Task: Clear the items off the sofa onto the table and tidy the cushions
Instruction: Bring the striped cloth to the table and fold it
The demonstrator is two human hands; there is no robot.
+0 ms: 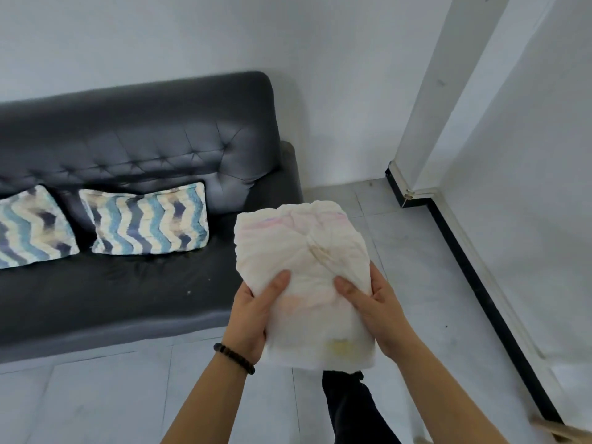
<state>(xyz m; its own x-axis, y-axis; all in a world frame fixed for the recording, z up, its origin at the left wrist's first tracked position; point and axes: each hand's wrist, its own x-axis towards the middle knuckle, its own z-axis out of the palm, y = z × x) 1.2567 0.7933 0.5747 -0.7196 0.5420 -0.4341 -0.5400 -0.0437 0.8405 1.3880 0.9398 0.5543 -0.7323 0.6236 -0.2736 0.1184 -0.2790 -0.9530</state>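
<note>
**Q:** Pale floor tiles (105,395) and white walls, fine. What is on the left?

**A:** That is a dark grey sofa (128,299). Two zigzag-striped cushions lean on its backrest, the left cushion (32,225) cut by the frame edge. The right cushion (147,219) is just beside it, with a narrow gap between them.

**Q:** And the thing being carried?

**A:** A soft white bundle (307,251) is held in the air over the floor, off the sofa's right end and touching neither.

**Q:** How do the hands sit?

**A:** Both forearms reach forward from the bottom of the view. The left hand (253,315) wears a dark bead bracelet (234,352) and cups the bundle's left side. The right hand (374,309) cups the right side.

**Q:** Fingers?

**A:** Each thumb lies pressed flat on top. The other fingers pass beneath the bundle and are hidden, so I cannot tell how far they spread.
</note>
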